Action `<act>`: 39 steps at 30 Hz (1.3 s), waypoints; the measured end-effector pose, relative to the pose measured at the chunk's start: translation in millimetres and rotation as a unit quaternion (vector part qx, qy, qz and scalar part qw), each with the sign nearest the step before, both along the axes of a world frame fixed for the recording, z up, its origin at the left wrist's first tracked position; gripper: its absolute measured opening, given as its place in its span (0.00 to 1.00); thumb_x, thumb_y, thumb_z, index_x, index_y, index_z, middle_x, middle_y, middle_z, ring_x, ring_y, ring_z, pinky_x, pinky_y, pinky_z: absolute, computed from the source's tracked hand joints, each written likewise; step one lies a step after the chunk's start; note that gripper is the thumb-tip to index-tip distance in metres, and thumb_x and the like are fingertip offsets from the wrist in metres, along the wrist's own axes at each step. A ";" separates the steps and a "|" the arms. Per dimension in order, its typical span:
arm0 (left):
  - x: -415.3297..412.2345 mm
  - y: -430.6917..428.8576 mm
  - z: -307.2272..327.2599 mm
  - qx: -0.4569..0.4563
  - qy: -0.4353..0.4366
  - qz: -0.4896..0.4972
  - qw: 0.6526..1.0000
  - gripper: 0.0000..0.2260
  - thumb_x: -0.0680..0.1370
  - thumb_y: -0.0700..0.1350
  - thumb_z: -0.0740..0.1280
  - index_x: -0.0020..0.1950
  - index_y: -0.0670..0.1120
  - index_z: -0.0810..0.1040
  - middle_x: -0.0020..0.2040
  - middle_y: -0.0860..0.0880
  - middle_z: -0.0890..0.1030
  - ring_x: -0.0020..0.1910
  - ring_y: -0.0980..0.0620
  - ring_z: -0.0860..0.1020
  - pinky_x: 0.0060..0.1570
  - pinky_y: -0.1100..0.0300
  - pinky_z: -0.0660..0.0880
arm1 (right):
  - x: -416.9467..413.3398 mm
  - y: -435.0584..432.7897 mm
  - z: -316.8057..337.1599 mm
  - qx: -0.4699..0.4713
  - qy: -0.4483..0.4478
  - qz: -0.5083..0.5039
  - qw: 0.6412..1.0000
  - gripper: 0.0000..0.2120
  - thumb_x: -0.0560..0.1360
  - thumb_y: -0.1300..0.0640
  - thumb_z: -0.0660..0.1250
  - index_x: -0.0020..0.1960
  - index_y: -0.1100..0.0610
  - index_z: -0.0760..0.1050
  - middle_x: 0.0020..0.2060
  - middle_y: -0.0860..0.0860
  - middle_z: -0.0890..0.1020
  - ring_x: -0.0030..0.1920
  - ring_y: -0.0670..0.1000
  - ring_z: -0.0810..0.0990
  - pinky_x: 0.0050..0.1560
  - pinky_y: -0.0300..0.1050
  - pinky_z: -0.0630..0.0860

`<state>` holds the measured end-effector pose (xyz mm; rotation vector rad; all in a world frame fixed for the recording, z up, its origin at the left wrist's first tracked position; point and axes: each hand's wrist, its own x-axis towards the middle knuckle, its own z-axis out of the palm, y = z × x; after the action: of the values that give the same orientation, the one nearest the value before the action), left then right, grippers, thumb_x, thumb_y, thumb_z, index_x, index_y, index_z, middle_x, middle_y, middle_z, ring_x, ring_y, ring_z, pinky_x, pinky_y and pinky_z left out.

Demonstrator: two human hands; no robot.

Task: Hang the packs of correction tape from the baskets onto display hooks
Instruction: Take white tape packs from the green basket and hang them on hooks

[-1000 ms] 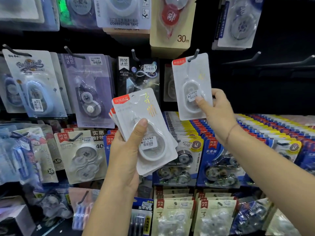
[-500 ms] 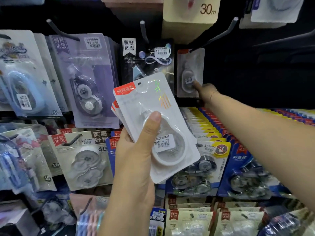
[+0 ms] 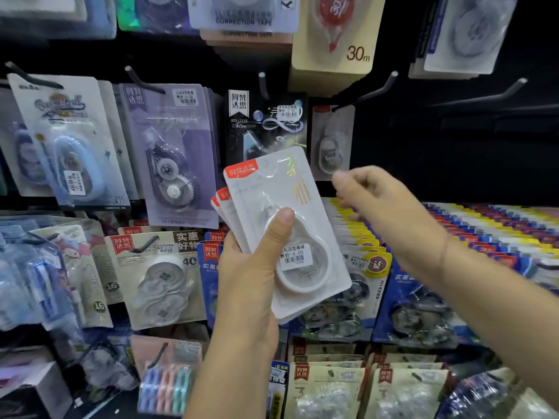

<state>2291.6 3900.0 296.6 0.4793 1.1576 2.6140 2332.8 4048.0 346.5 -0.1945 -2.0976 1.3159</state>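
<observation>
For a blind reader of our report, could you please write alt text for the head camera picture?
The left hand grips a fanned stack of white correction tape packs before a crowded stationery display. The empty right hand, blurred, hovers beside the stack, below one similar white pack hanging far back on a hook.

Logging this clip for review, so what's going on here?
A person is stocking a stationery display. Their left hand grips a fanned stack of white correction tape packs. The right hand, blurred and empty, sits beside the stack's top edge. One matching pack hangs far back on a display hook above it.
</observation>
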 end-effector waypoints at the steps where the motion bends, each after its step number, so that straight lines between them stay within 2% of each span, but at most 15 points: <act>1: 1.8 0.3 -0.7 0.000 0.000 0.001 1.000 0.28 0.65 0.46 0.81 0.64 0.48 0.77 0.56 0.45 0.85 0.53 0.44 0.84 0.54 0.46 0.79 | 17.9 -16.9 -3.5 -0.001 -0.006 0.033 0.999 0.21 0.66 0.36 0.67 0.51 0.49 0.75 0.47 0.43 0.81 0.47 0.38 0.80 0.45 0.31 0.75; 3: 7.5 0.8 -1.1 -0.006 0.006 -0.001 1.000 0.29 0.66 0.49 0.77 0.65 0.48 0.76 0.57 0.43 0.84 0.54 0.42 0.84 0.55 0.42 0.79 | 38.6 -37.5 -12.6 0.003 -0.028 0.082 0.996 0.26 0.61 0.38 0.72 0.55 0.49 0.74 0.48 0.43 0.82 0.47 0.37 0.80 0.45 0.30 0.75; 6: 17.0 1.5 -1.6 -0.016 0.026 -0.009 0.999 0.28 0.68 0.50 0.78 0.66 0.48 0.76 0.57 0.43 0.84 0.55 0.40 0.84 0.56 0.37 0.78 | 46.9 -42.6 -24.6 0.021 -0.036 0.061 0.997 0.26 0.63 0.49 0.79 0.57 0.49 0.72 0.48 0.42 0.81 0.46 0.37 0.79 0.44 0.29 0.75; 8: 19.9 0.3 -1.6 -0.022 0.041 -0.018 0.999 0.26 0.70 0.49 0.77 0.66 0.48 0.75 0.57 0.44 0.84 0.53 0.42 0.84 0.52 0.40 0.80 | 48.1 -39.1 -27.0 0.016 -0.032 0.042 0.998 0.26 0.63 0.51 0.79 0.57 0.50 0.72 0.48 0.43 0.82 0.46 0.37 0.80 0.44 0.30 0.75; 11: 18.5 -5.4 -1.1 -0.026 0.060 -0.059 0.996 0.22 0.73 0.50 0.70 0.66 0.47 0.74 0.56 0.45 0.85 0.53 0.45 0.84 0.46 0.50 0.83 | 50.0 -30.5 -24.8 -0.018 -0.029 0.028 0.999 0.26 0.62 0.49 0.78 0.56 0.51 0.74 0.49 0.45 0.83 0.47 0.42 0.82 0.47 0.36 0.79; 14: 15.0 -8.4 -2.3 -0.041 0.074 -0.062 0.995 0.20 0.75 0.49 0.67 0.66 0.46 0.75 0.56 0.47 0.85 0.55 0.48 0.84 0.50 0.54 0.82 | 53.0 -21.0 -19.0 -0.088 -0.006 0.029 0.996 0.30 0.58 0.47 0.77 0.57 0.55 0.73 0.49 0.51 0.85 0.47 0.48 0.85 0.48 0.43 0.81; 17: 14.3 -8.2 -3.4 -0.051 0.062 -0.029 0.996 0.19 0.73 0.48 0.69 0.63 0.45 0.77 0.54 0.47 0.86 0.54 0.48 0.84 0.53 0.53 0.80 | 57.0 -15.5 -10.6 -0.083 0.027 -0.012 0.996 0.29 0.61 0.48 0.76 0.58 0.57 0.72 0.47 0.53 0.85 0.47 0.50 0.85 0.49 0.47 0.82; 21: 15.4 -8.3 -4.7 -0.061 0.032 -0.007 0.998 0.16 0.73 0.51 0.70 0.59 0.47 0.80 0.53 0.46 0.86 0.54 0.45 0.84 0.59 0.44 0.77 | 61.7 -4.7 8.6 -0.060 0.106 -0.054 0.991 0.16 0.72 0.55 0.72 0.57 0.55 0.73 0.45 0.51 0.85 0.44 0.47 0.85 0.43 0.39 0.81; 26: 15.9 -8.9 -2.5 -0.058 0.034 -0.003 0.998 0.16 0.74 0.52 0.70 0.60 0.48 0.80 0.53 0.47 0.86 0.53 0.45 0.84 0.55 0.46 0.78 | 60.3 7.3 24.8 -0.051 0.148 -0.075 0.985 0.15 0.74 0.56 0.71 0.58 0.55 0.73 0.44 0.49 0.85 0.44 0.46 0.85 0.45 0.39 0.81; 34: 18.2 -7.5 -2.8 -0.058 0.035 0.007 0.998 0.20 0.72 0.52 0.70 0.61 0.46 0.79 0.53 0.46 0.86 0.53 0.45 0.84 0.58 0.44 0.78 | 43.9 19.5 15.1 -0.064 0.117 -0.079 0.988 0.12 0.75 0.51 0.70 0.56 0.50 0.73 0.47 0.47 0.84 0.46 0.45 0.84 0.47 0.38 0.80; 39: 11.6 -8.7 -3.8 -0.054 0.037 0.031 0.997 0.20 0.70 0.53 0.70 0.60 0.46 0.79 0.54 0.46 0.86 0.54 0.46 0.84 0.60 0.44 0.77 | -10.3 50.7 9.4 -0.034 0.068 -0.115 0.990 0.13 0.78 0.49 0.66 0.60 0.52 0.72 0.53 0.48 0.81 0.51 0.47 0.80 0.45 0.36 0.74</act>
<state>2303.2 3891.3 292.8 0.5297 1.3506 2.5882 2322.4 4098.7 355.9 -0.3554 -1.8577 1.2258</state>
